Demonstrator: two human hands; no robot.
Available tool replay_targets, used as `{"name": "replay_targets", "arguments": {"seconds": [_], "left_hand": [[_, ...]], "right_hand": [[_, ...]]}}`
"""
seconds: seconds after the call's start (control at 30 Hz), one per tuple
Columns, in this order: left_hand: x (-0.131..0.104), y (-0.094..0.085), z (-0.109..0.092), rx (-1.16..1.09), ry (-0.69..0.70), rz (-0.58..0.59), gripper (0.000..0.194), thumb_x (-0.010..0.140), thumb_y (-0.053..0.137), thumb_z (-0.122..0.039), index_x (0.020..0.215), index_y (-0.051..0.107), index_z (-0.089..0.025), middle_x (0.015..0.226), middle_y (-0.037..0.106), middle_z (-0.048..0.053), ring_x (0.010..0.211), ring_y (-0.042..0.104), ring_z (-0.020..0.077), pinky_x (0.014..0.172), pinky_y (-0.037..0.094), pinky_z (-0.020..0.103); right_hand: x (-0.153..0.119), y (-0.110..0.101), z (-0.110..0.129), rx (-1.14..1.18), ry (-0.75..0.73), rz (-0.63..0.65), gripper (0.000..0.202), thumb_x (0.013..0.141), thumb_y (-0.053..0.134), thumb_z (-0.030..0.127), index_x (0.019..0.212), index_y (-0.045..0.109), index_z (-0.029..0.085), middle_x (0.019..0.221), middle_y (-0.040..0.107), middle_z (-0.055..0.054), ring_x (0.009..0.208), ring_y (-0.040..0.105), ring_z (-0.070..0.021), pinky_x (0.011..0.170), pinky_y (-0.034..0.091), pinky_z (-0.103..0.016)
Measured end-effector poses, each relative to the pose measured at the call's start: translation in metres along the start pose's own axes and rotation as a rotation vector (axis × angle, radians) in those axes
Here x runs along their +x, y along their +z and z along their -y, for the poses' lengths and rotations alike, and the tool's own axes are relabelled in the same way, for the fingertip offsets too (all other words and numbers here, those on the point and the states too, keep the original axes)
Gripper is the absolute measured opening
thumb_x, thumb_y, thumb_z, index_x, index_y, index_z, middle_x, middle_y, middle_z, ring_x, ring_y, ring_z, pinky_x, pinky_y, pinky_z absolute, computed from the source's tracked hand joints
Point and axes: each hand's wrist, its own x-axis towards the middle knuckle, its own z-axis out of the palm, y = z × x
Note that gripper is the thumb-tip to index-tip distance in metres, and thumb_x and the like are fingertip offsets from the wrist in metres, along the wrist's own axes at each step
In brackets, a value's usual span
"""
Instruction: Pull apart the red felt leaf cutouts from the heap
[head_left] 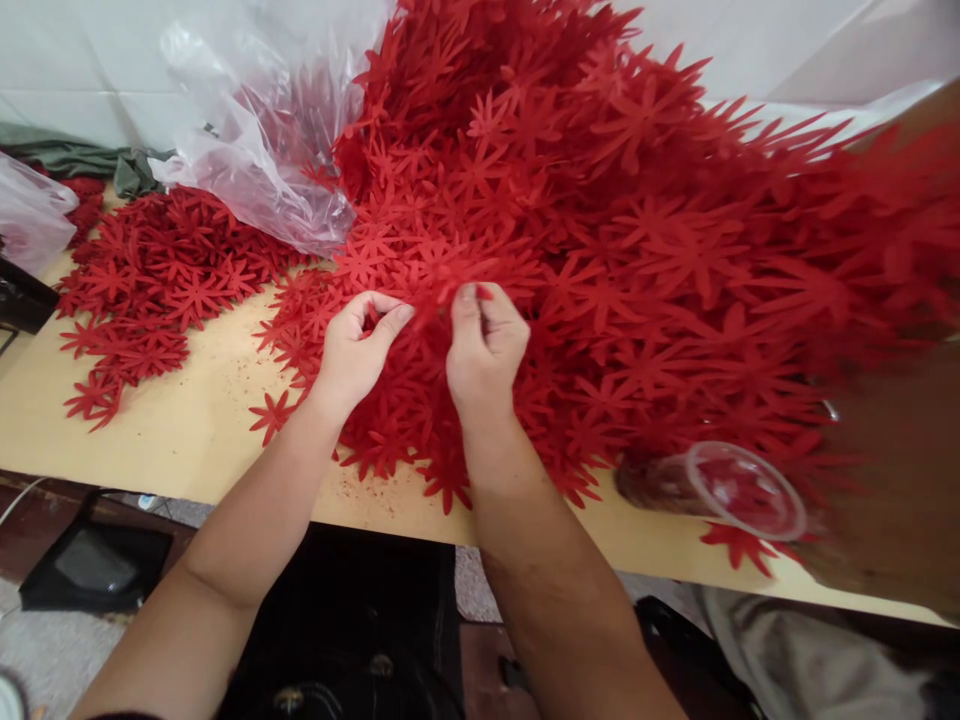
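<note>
A big heap of red flower-shaped cutouts (637,240) with narrow petals spreads over the table, in front of and beyond my hands. My left hand (356,350) is closed in a pinch, thumb against forefinger. Close by on its right, my right hand (486,350) also pinches, thumb uppermost. Between the fingertips of both hands is a red flower cutout (435,295), slightly blurred and hard to separate from the heap behind it. A smaller pile of darker red flower cutouts (169,270) lies to the left.
A clear plastic bag (277,150) rests against the white wall behind the piles. On the right, a clear plastic cup (746,490) lies on its side near the table (210,420) edge, beside a brown cardboard box (892,480). Green cloth (90,160) sits at the back left.
</note>
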Motion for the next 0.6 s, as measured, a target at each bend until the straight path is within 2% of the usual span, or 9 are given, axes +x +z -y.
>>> {"name": "replay_targets", "arguments": {"seconds": [0.1,0.17,0.23,0.3,0.4,0.5,0.6], "left_hand": [[0.005,-0.007,0.0,-0.055,-0.006,-0.103,0.015,0.072,0.065,-0.026,0.065,0.055,-0.017,0.063,0.052,-0.005,0.06,0.045,0.0044,0.062,0.039,0.018],[0.007,-0.01,-0.001,-0.089,0.007,-0.128,0.013,0.072,0.065,-0.027,0.068,0.058,-0.017,0.066,0.054,-0.004,0.062,0.046,0.0043,0.064,0.04,0.017],[0.005,-0.01,-0.002,-0.076,0.027,-0.065,0.011,0.071,0.066,-0.028,0.075,0.061,-0.018,0.071,0.057,-0.004,0.067,0.049,0.005,0.069,0.041,0.018],[0.001,-0.005,-0.003,-0.043,0.027,0.05,0.018,0.068,0.069,-0.028,0.083,0.063,-0.02,0.077,0.06,-0.003,0.071,0.052,0.0065,0.073,0.043,0.02],[-0.005,0.003,-0.001,-0.028,0.003,0.162,0.022,0.065,0.071,-0.027,0.083,0.062,-0.019,0.08,0.061,-0.001,0.075,0.054,0.0085,0.075,0.044,0.023],[-0.006,0.005,0.002,0.026,0.045,0.117,0.011,0.068,0.067,-0.025,0.072,0.06,-0.017,0.076,0.059,-0.001,0.074,0.053,0.0087,0.074,0.043,0.022],[-0.004,0.003,0.002,0.068,0.083,0.068,0.01,0.073,0.062,-0.024,0.067,0.057,-0.018,0.07,0.057,-0.002,0.07,0.051,0.0079,0.071,0.041,0.021]], "right_hand": [[0.009,-0.005,-0.008,0.163,0.146,-0.171,0.029,0.081,0.047,0.049,0.068,0.048,0.022,0.06,0.047,0.003,0.053,0.05,-0.009,0.055,0.044,-0.027],[0.012,-0.006,-0.01,0.245,0.208,-0.193,0.026,0.076,0.056,0.048,0.071,0.048,0.022,0.059,0.049,0.004,0.049,0.049,-0.008,0.05,0.043,-0.025],[0.011,-0.006,-0.007,0.269,0.213,-0.098,0.027,0.074,0.059,0.047,0.069,0.049,0.022,0.057,0.049,0.005,0.047,0.047,-0.0067,0.048,0.042,-0.023],[0.006,-0.003,0.001,0.252,0.186,0.042,0.03,0.076,0.055,0.048,0.064,0.048,0.021,0.055,0.047,0.005,0.048,0.045,-0.0057,0.048,0.041,-0.022],[-0.002,0.001,0.011,0.205,0.15,0.153,0.035,0.076,0.055,0.05,0.06,0.047,0.02,0.054,0.044,0.005,0.049,0.042,-0.0053,0.048,0.039,-0.021],[-0.006,0.002,0.012,0.161,0.146,0.217,0.036,0.077,0.054,0.05,0.058,0.046,0.02,0.053,0.042,0.005,0.048,0.04,-0.0056,0.046,0.036,-0.022],[-0.005,0.0,0.005,0.119,0.145,0.276,0.035,0.08,0.05,0.049,0.059,0.046,0.02,0.054,0.042,0.004,0.049,0.04,-0.0066,0.047,0.035,-0.023]]}}
